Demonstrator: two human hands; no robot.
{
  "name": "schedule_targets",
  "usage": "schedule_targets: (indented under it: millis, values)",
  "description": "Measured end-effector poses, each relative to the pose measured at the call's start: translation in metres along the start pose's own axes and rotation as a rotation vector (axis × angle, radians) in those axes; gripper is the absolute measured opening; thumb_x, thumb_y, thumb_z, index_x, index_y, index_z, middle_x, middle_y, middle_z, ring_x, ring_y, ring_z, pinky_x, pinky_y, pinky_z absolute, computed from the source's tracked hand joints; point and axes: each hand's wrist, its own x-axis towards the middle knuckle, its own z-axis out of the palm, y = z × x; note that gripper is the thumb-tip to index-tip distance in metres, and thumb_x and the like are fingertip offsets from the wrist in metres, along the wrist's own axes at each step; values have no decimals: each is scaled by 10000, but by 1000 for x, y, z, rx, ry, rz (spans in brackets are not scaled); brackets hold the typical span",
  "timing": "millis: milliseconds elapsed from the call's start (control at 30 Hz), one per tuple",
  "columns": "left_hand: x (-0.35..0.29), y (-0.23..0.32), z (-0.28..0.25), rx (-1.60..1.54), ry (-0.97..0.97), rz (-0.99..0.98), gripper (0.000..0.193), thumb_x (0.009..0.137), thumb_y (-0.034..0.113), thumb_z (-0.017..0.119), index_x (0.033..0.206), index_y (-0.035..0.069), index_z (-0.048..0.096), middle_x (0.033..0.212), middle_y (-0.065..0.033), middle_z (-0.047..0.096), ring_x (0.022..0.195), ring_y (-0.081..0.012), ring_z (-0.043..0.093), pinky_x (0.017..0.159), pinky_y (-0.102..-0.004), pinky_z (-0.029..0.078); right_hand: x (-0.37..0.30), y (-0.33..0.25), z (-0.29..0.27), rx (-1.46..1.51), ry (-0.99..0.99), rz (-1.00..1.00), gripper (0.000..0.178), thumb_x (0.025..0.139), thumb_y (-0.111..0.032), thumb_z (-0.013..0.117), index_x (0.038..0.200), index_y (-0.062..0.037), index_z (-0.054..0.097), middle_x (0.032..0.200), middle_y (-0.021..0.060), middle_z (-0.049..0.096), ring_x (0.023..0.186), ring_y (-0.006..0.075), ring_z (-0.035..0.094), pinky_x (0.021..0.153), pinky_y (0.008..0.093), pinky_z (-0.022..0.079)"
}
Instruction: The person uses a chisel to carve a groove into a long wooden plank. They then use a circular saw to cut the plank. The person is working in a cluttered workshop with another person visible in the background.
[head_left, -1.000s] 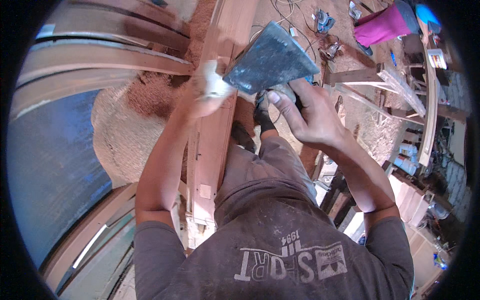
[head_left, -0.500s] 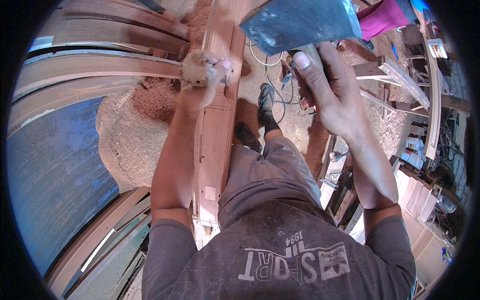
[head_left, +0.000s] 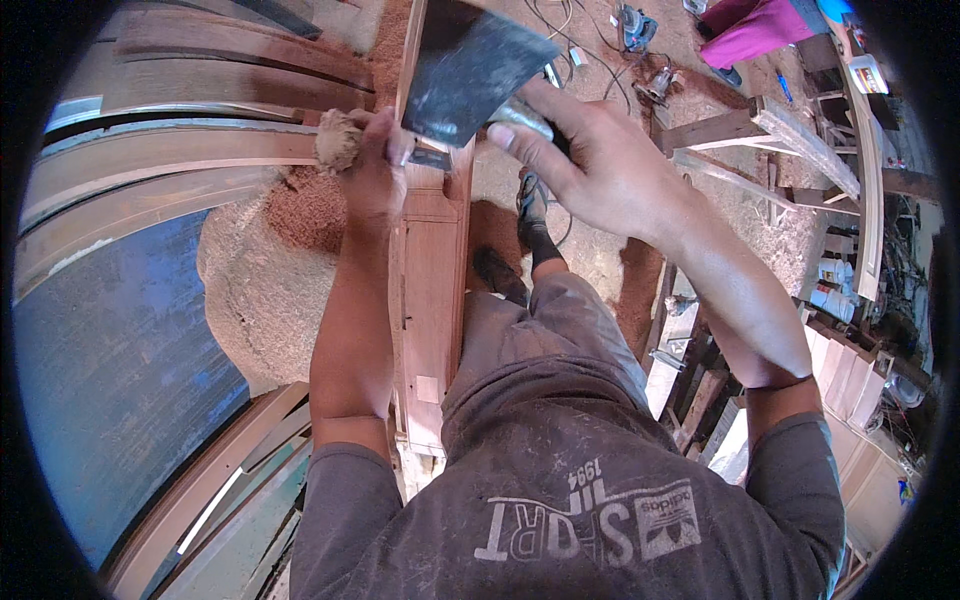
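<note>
Scraper [head_left: 470, 75]: broad dark blade, smudged pale, tilted above wooden board [head_left: 430, 270], close to left hand [head_left: 380, 165]; contact unclear. Putty lump [head_left: 338, 140]: tan, rough. White tub [head_left: 868, 75] far right, two white buckets [head_left: 833, 300] lower; contents can't be told. Right hand [head_left: 600, 150] closed round scraper handle. Left hand curled, holding putty lump.

The top edge crops the blade of your scraper [head_left: 475, 75], and your right hand [head_left: 600, 155] covers most of its handle [head_left: 522, 118]. The blade hides a stretch of the wooden board [head_left: 428, 270], and the grey piece [head_left: 431, 158] beside your left hand [head_left: 378, 170] is too small to identify. You see the co-worker [head_left: 752, 36] cut off, upper right.
</note>
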Motion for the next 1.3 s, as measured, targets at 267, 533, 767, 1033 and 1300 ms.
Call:
schedule_targets:
  millis: [267,533,767,1033,1300]
  values:
    - [17,20,33,539,-336,221,83,946,81,695,885,61,642,737,-3,594,676,-110,581,586,-305,450,7,-1,-7,155,191,-24,405,1015,-388,593,1288,-93,636,819,214,705,806,403,713,751,476,552]
    - [30,31,55,630,-410,83,86,943,97,697,996,40,662,853,-38,655,795,-150,634,690,-338,507,15,-23,-27,118,102,-176,332,1016,-315,632,1254,-86,599,860,167,716,742,306,731,665,421,567]
    - [33,24,57,614,-411,83,121,937,92,696,1038,37,656,911,-54,665,852,-172,642,743,-353,514,23,-34,-31,163,29,-224,256,1042,-291,583,1126,-53,621,788,157,702,675,313,720,604,417,554]
    - [35,26,58,598,-440,65,170,929,85,694,1085,34,650,978,-73,677,917,-197,652,804,-371,521,25,-47,-37,270,71,-320,246,1056,-285,581,1096,-49,636,762,92,724,633,232,707,578,372,549]
    - [26,14,75,580,-439,95,222,921,78,692,1132,31,643,1044,-91,689,982,-223,661,865,-388,529,29,-56,-40,221,86,-370,374,1076,-348,543,1101,18,620,781,91,750,662,230,710,590,344,536]
